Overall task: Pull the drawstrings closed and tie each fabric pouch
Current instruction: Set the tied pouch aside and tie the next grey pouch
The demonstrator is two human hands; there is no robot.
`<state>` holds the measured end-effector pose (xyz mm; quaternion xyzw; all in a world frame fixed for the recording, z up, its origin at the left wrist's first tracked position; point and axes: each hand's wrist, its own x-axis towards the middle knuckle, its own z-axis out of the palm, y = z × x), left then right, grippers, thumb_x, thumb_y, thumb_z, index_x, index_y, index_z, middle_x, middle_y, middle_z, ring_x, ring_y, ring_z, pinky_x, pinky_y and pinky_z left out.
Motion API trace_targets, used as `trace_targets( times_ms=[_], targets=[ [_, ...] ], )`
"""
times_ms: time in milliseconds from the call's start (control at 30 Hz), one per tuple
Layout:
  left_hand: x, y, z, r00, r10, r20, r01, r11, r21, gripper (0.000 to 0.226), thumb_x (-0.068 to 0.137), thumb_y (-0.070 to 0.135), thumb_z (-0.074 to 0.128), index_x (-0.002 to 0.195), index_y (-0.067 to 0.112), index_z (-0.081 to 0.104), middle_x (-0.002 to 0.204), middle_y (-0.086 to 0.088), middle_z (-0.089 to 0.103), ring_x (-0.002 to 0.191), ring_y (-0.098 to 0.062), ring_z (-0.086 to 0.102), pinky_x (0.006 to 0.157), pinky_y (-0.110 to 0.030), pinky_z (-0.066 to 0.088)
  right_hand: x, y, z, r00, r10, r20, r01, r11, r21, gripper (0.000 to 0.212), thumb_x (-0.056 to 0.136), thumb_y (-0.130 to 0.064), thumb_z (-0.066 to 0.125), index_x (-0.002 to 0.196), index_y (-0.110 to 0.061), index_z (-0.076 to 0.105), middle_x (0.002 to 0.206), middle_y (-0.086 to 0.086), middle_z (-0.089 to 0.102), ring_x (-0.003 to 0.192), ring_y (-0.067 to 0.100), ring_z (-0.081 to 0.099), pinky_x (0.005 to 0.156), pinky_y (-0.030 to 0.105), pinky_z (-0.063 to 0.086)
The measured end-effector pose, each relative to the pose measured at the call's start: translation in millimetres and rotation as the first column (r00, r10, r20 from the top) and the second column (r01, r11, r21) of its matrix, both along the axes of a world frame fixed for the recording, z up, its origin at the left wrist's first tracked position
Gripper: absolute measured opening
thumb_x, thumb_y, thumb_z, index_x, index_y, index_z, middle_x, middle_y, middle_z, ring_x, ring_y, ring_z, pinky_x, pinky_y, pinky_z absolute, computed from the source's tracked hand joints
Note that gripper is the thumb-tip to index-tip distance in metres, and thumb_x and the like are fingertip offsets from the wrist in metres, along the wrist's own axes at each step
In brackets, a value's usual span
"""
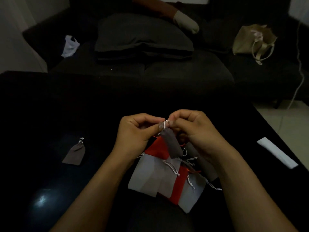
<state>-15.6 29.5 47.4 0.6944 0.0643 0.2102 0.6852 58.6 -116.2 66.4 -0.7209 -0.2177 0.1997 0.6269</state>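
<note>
A small grey-brown pouch [172,144] hangs in the air above the black table [50,114], its neck gathered. My left hand [135,129] and my right hand [192,129] each pinch its white drawstring [165,123] at the top, fingertips almost touching. Below them lies a pile of flat pouches [160,178], light grey and red, with loose white strings. A single grey-brown pouch [74,154] with its neck drawn in and knotted lies apart on the table at the left.
A white folded strip [277,154] lies near the table's right edge. Behind the table stands a dark sofa [167,71] with a grey cushion [142,37], a beige bag [254,40], a white plastic bag [70,46] and another person's socked foot [185,22].
</note>
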Motion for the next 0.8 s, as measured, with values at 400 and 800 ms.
trace_targets(
  times_ms=[400, 800],
  targets=[
    [1, -2, 0, 0.991, -0.119, -0.055, 0.117, 0.993, -0.026, 0.014, 0.08, 0.003, 0.07, 0.093, 0.007, 0.071, 0.082, 0.0, 0.076, 0.08, -0.011, 0.074, 0.069, -0.018, 0.055, 1, 1, -6, 0.96, 0.03, -0.279, -0.031, 1.0, 0.001, 0.023, 0.094, -0.016, 0.051, 0.081, -0.004, 0.066, 0.075, 0.015, 0.058, 0.067, 0.02, 0.053, 0.063, 0.031, 0.042],
    [6, -2, 3, 0.961, -0.245, -0.131, 0.128, 0.809, -0.573, 0.011, 0.094, 0.009, 0.053, 0.096, 0.007, 0.064, 0.079, -0.006, 0.069, 0.071, -0.012, 0.066, 0.068, -0.025, 0.056, -1, 13, -19, 0.921, 0.086, 0.381, -0.012, 0.981, -0.192, 0.034, 0.102, -0.033, 0.047, 0.073, -0.016, 0.052, 0.065, -0.004, 0.051, 0.06, 0.006, 0.046, 0.058, 0.031, 0.039]
  ],
)
